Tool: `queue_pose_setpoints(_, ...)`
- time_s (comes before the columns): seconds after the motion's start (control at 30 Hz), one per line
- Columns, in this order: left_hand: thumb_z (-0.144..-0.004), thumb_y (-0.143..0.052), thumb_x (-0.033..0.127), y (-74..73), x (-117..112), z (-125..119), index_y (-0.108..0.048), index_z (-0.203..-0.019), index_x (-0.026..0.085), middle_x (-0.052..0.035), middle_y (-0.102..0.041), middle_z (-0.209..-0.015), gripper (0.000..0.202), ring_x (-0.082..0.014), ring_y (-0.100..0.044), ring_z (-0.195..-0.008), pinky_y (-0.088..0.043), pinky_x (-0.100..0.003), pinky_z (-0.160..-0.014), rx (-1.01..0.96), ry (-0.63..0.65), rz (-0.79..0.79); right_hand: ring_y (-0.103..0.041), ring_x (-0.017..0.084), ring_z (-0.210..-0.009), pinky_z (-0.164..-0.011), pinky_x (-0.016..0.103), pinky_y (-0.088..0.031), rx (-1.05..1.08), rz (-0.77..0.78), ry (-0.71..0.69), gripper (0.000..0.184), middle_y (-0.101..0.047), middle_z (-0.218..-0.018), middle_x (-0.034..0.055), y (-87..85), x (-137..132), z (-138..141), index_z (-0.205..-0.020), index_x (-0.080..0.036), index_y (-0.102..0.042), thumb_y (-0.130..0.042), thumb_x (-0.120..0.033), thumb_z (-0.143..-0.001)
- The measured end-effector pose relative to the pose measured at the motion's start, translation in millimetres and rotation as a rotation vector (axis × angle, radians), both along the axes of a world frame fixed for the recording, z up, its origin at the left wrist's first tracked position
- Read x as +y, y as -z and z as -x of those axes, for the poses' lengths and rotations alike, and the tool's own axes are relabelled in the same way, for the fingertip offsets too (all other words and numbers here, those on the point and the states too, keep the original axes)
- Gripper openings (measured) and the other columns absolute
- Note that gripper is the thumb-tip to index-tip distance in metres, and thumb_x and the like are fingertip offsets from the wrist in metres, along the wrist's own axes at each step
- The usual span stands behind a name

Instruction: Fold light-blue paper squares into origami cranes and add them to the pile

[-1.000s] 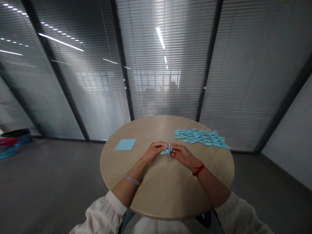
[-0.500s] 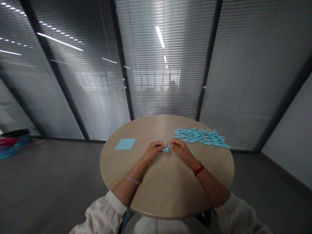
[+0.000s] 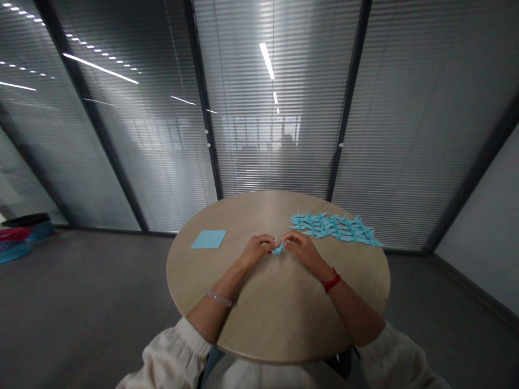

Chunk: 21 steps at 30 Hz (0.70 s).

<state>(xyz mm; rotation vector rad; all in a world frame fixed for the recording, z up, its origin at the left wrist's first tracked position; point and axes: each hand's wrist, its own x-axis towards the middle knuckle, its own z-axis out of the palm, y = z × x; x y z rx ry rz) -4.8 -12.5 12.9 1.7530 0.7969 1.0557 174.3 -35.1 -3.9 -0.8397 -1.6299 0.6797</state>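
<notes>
The small light-blue folded-paper piece (image 3: 278,250) shows less of itself than a second ago, when its points stood wider; it now sits just above the table or on it, gathered between the fingertips. The left hand (image 3: 257,250) pinches its left side between thumb and fingers, and the right hand (image 3: 302,248), its fingers now arched over the top, pinches the right side. This suggests work on a fine fold, though the fingers hide too much to tell which one. The flat light-blue square paper sheet (image 3: 208,239), left of the grip, and the cluster of pointed light-blue folded-paper figures (image 3: 332,227), beyond and right of it on the round pale-wood table (image 3: 279,313), stay put
</notes>
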Motion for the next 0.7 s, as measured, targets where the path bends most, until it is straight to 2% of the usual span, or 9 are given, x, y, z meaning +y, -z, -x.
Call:
queue_pose_setpoints(0.13,-0.063,-0.072,0.044,-0.4,0,0,-0.068,-0.061,0.014,-0.0025,-0.058,-0.064,0.030,-0.0117,-0.050,-0.060,-0.041,-0.022,-0.057,0.021,-0.001,-0.025,-0.054,0.017,-0.084,-0.082,0.031,-0.038,-0.081,-0.099,0.021,0.011,-0.061,-0.085,0.0013,-1.3,-3,1,-0.082,-0.022,-0.063,-0.059,-0.017,-0.074)
queue_pose_setpoints(0.3,-0.065,-0.071,0.042,6.3,4,0,-0.068,-0.065,0.014,-0.0040,-0.059,-0.073,0.028,-0.0124,-0.054,-0.062,-0.044,-0.023,-0.058,0.065,-0.012,-0.049,-0.051,0.019,-0.084,-0.081,0.033,-0.036,-0.201,-0.215,0.078,0.013,-0.057,-0.083,0.0016,-1.7,-5,2,-0.081,-0.023,-0.061,-0.058,-0.012,-0.073)
queue_pose_setpoints(0.5,-0.068,-0.068,0.044,9.2,7,1,-0.066,-0.068,0.014,-0.0043,-0.058,-0.074,0.030,-0.0134,-0.054,-0.066,-0.045,-0.023,-0.058,0.087,-0.030,-0.093,-0.048,0.022,-0.090,-0.085,0.038,-0.035,-0.269,-0.288,0.146,0.014,-0.055,-0.088,0.0038,1.1,-4,0,-0.084,-0.026,-0.065,-0.059,-0.016,-0.077)
queue_pose_setpoints(0.7,-0.075,-0.061,0.048,12.5,8,1,-0.062,-0.077,0.015,-0.0013,-0.054,-0.072,0.033,-0.0123,-0.050,-0.068,-0.041,-0.021,-0.059,0.128,0.041,-0.138,-0.050,0.021,-0.089,-0.083,0.037,-0.038,-0.302,-0.360,0.226,0.011,-0.056,-0.088,0.0043,2.4,-4,1,-0.082,-0.025,-0.066,-0.059,-0.018,-0.079)
